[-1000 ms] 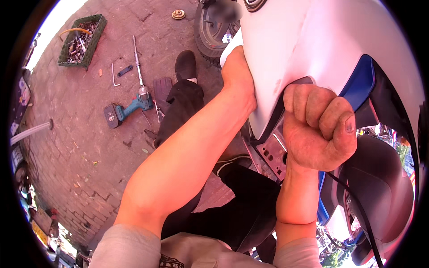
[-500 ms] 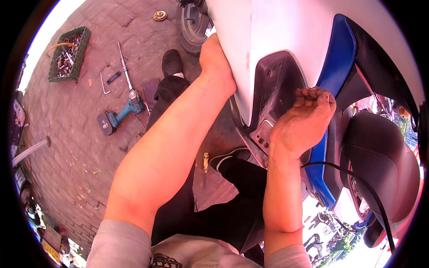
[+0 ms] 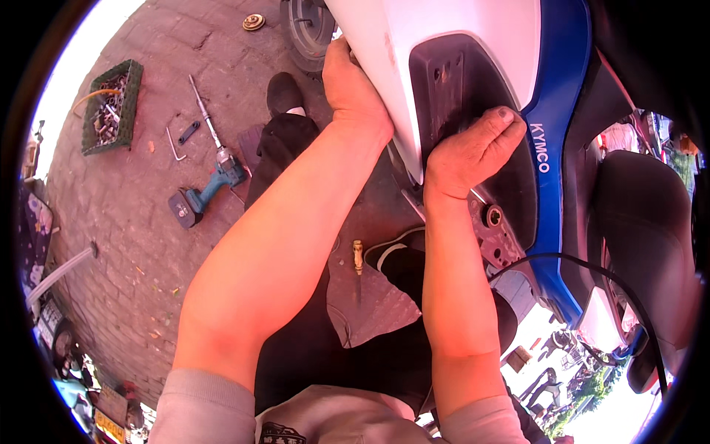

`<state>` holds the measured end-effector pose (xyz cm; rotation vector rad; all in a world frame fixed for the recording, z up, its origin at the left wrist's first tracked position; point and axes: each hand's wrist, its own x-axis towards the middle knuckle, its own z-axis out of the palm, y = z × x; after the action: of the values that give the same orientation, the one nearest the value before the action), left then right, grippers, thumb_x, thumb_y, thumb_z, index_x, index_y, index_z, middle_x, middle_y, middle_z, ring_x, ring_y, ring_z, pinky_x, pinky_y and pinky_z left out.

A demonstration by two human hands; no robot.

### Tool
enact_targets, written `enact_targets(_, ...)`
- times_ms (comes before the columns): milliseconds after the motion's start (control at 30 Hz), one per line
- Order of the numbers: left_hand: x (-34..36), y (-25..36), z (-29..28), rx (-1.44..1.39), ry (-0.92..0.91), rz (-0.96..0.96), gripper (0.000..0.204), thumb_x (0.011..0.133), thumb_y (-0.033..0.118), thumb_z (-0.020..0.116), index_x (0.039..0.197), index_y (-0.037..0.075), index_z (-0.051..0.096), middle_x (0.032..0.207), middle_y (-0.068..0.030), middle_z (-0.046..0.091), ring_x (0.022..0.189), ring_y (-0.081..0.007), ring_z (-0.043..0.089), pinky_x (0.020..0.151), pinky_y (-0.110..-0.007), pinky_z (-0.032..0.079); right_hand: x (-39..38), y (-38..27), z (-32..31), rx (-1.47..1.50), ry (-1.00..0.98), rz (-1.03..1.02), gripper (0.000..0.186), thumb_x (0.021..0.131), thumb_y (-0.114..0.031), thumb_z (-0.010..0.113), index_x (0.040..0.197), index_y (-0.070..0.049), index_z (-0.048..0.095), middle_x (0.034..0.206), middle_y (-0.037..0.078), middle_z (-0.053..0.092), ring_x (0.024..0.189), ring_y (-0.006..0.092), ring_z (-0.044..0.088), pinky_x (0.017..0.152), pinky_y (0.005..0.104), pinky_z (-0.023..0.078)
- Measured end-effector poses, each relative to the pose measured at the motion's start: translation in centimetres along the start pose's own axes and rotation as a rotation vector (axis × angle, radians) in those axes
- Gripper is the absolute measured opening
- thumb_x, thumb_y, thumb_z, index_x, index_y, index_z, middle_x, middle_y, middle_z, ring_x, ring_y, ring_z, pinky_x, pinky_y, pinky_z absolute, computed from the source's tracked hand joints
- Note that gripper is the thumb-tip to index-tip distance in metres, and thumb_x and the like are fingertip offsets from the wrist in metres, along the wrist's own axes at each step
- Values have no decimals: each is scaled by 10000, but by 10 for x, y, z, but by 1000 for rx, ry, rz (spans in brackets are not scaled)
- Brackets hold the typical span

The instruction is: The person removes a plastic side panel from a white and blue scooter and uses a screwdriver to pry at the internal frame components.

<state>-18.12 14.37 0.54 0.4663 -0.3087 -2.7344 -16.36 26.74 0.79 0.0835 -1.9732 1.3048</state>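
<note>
A scooter's white body panel [image 3: 458,37], with a black recessed section [image 3: 462,81] and a blue side strip [image 3: 547,192], fills the upper right. My left hand [image 3: 351,85] is wrapped round the left edge of the white panel, its fingertips hidden behind it. Against the black section lies my right hand [image 3: 473,152], its fingers curled closed near the blue strip. Whatever may be inside that grip is hidden. Below the right hand, a bracket [image 3: 506,240] with a round fitting shows at the panel's lower edge.
On the brick paving [image 3: 140,244] at left lie a teal cordless impact driver [image 3: 211,189] with a long extension, an L-shaped key [image 3: 174,144] and a green basket [image 3: 137,111] of metal parts. A yellow-handled screwdriver [image 3: 358,257] lies between my feet. A black cable [image 3: 592,268] crosses near the seat [image 3: 643,214].
My right hand has turned from palm up with bent fingers to a closed hand against the black section. The bracket beneath has come into view. My left hand stays on the panel edge.
</note>
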Motion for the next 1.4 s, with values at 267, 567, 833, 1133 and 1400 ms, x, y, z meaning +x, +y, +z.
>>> enact_targets(267, -14, -3, 1, 176, 115, 22, 381, 1032, 363, 417, 1179, 121, 672, 1164, -33, 718, 1076, -200, 669, 913, -339, 519, -10, -2, -32, 15, -223, 200, 265, 1105, -176, 429, 958, -7, 570, 869, 38, 578, 815, 161, 526, 758, 342, 468)
enact_targets(567, -33, -30, -12, 60, 81, -47, 474, 1026, 436, 386, 1262, 127, 657, 1277, -61, 697, 1181, -258, 645, 1022, -401, 506, -42, -19, -106, -658, -802, -152, 838, 855, -211, 781, 1556, 20, 385, 1373, 251, 557, 1236, 406, 553, 1070, 455, 478)
enact_targets(833, -41, -51, -12, 105, 47, 32, 400, 1043, 309, 412, 1276, 64, 624, 1258, -86, 678, 1134, -266, 665, 949, -438, 565, -77, 30, -86, -807, -556, -245, 858, 844, -204, 774, 1530, 108, 363, 1359, 264, 554, 1123, 402, 543, 981, 449, 512)
enact_targets(1133, -86, -33, -7, 713, 221, -2, 520, 1115, 445, 376, 1457, 67, 480, 1449, -102, 546, 1325, -287, 550, 1106, -503, 461, -71, 15, -88, -864, -704, -80, 827, 904, -166, 656, 1589, 84, 266, 1478, 232, 452, 1277, 376, 490, 971, 434, 512)
enact_targets(1400, -111, -15, -34, 1099, -269, -41, 874, 1043, 678, 433, 1618, 45, 251, 1579, -184, 407, 1443, -333, 449, 1157, -531, 400, -73, 14, -89, -775, -730, 31, 824, 926, -133, 634, 1604, 69, 211, 1553, 274, 370, 1372, 448, 425, 1116, 530, 421)
